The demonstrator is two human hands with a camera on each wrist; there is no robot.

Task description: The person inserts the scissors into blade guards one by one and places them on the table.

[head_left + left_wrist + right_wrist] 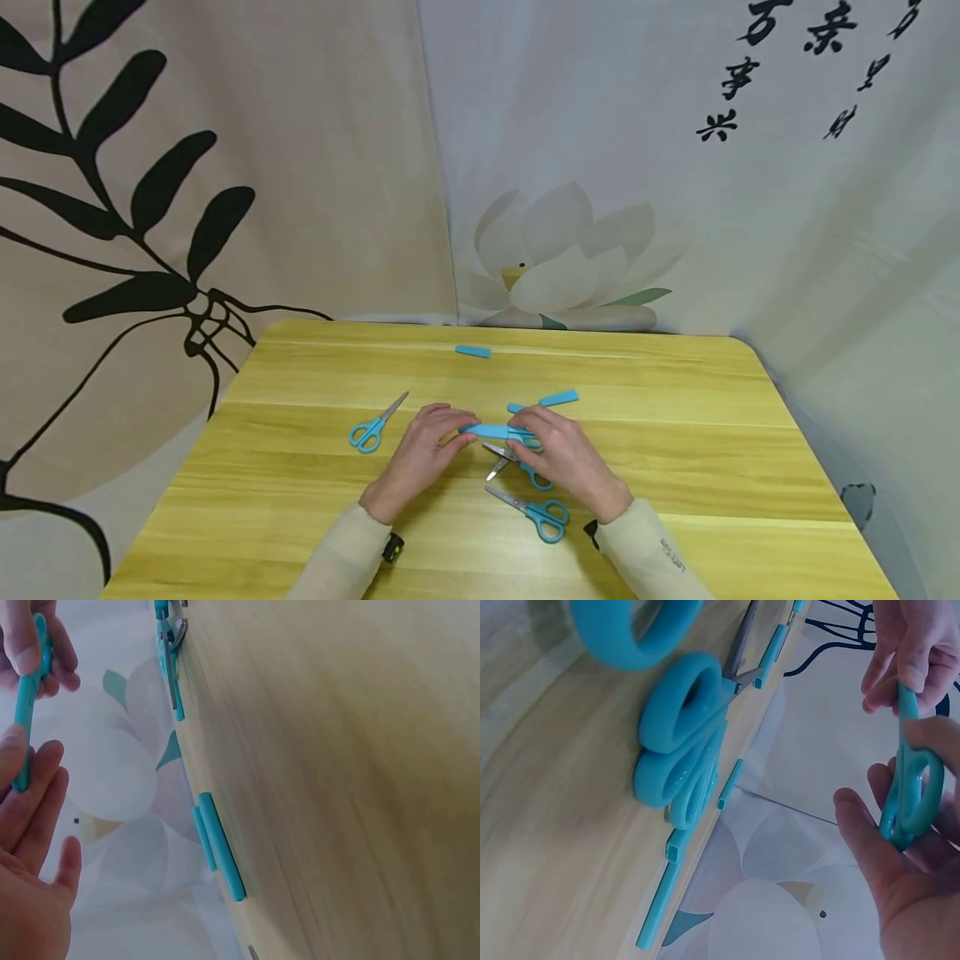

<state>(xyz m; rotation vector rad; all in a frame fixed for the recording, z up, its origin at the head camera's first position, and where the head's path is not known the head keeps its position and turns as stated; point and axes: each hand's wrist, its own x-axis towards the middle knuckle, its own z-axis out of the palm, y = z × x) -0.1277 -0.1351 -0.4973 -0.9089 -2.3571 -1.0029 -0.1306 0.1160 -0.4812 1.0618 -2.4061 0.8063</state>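
Between both hands is a pair of blue-handled scissors [909,787] with a blue blade cover [489,431] over its blades, lying about level. My left hand [429,443] pinches the cover's tip end between thumb and fingers. With my right hand [567,457] I hold the handle end; its fingers partly hide the finger loops in the head view. Just below the hands lies a second pair of scissors [537,477] with blades spread. Nearer the front is a third pair of scissors [544,518], its bare blades together and pointing left.
Another bare-bladed pair of scissors [367,435] lies left of my left hand. Beyond the hands are a blue cover [559,398], a second blue cover [516,407] partly behind the right hand, and one more cover [473,352] near the wooden table's [645,367] far edge.
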